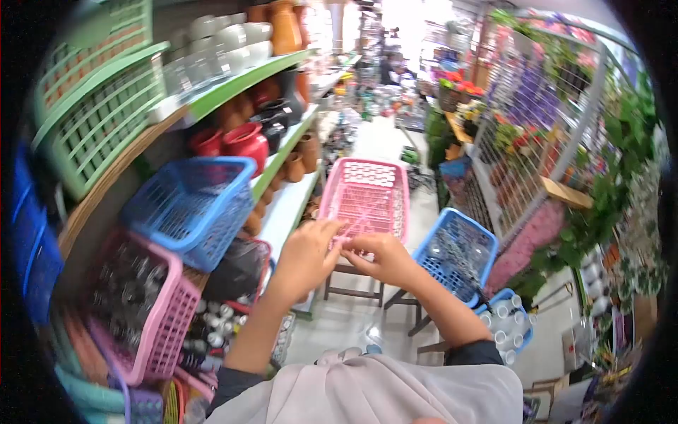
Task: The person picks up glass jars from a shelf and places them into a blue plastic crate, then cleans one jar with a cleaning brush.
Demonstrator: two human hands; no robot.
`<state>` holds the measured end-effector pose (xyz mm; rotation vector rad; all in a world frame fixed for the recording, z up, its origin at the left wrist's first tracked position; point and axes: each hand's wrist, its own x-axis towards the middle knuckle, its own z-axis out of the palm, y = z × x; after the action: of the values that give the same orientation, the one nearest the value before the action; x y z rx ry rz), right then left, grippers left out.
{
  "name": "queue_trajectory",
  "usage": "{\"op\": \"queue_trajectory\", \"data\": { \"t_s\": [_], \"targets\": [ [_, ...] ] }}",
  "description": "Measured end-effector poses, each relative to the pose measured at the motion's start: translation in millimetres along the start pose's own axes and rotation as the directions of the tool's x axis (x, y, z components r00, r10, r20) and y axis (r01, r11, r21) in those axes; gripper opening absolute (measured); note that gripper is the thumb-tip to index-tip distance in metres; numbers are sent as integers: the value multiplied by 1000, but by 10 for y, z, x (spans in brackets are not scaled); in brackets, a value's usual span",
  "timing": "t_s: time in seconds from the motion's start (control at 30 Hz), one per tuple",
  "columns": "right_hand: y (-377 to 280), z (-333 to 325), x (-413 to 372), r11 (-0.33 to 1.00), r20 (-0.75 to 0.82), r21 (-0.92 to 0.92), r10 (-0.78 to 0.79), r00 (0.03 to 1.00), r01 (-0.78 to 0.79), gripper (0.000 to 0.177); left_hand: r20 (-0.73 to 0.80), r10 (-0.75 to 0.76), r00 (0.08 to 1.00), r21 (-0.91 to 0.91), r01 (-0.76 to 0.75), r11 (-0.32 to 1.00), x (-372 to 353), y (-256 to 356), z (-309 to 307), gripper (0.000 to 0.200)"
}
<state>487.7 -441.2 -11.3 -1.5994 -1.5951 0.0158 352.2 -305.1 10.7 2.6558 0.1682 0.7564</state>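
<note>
My left hand (311, 254) and my right hand (378, 256) meet at the centre of the view, over the near end of a pink plastic basket (404, 191). Their fingers are pinched together on a thin pink strand (359, 225), which might be string or ribbon; its exact kind is too small to tell. The strand blends with the basket behind it. Beneath the basket is a dark wooden stool (353, 292). Inside the basket I make out only its lattice floor.
Left, shelves (233, 92) bear pots and a red vase (247, 145), with a blue basket (205, 212) and a pink basket (166, 311) nearer. On the right are a blue basket (438, 279) on a stool, a blue container of glass cylinders (522, 343), and a white grid rack (522, 169) with flowers.
</note>
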Motion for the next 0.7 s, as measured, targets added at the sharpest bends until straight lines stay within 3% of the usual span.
{"op": "queue_trajectory", "data": {
  "t_s": [0.07, 0.13, 0.23, 0.27, 0.33, 0.37, 0.43, 0.5, 0.57, 0.7],
  "targets": [
    [299, -203, -421, 990, -53, 19, 138, 989, -137, 17, 102, 20, 995, -164, -3, 986, 164, 46, 553, 35],
    [683, -411, -871, 885, -64, -41, 460, 885, -463, 19, 208, 50, 977, -264, 6, 965, 287, 52, 1137, 37],
    [1273, -730, -1631, 726, -277, -183, 609, 743, -663, 24, 276, 67, 959, -371, 42, 928, 479, 133, 1867, 38],
    [1478, -836, -1900, 711, -298, -185, 617, 728, -678, 24, 362, 34, 931, -378, 113, 919, 555, 196, 2049, 38],
    [1886, -1003, -2440, 467, -427, -232, 739, 521, -853, 26, 446, 28, 895, -431, 187, 883, 648, 188, 2580, 38],
    [2070, -1063, -2671, 452, -441, -230, 741, 506, -862, 26, 451, 48, 891, -441, 176, 880, 717, 209, 2812, 38],
    [2330, -1123, -3082, 233, -496, -371, 769, 404, -899, 31, 469, 12, 883, -421, 211, 882, 793, 266, 3241, 38],
    [2570, -1093, -3375, 92, -442, -408, 850, 285, -908, 43, 408, 81, 910, -453, 125, 883, 854, 303, 3699, 37],
    [2711, -1040, -3525, 57, -414, -433, 874, 254, -899, 47, 464, 24, 885, -427, 200, 882, 970, 448, 3978, 35],
    [2881, -919, -3624, 103, -454, -477, 822, 345, -873, 47, 489, 32, 872, -392, 186, 901, 1034, 524, 4605, 33]
  ]
}}
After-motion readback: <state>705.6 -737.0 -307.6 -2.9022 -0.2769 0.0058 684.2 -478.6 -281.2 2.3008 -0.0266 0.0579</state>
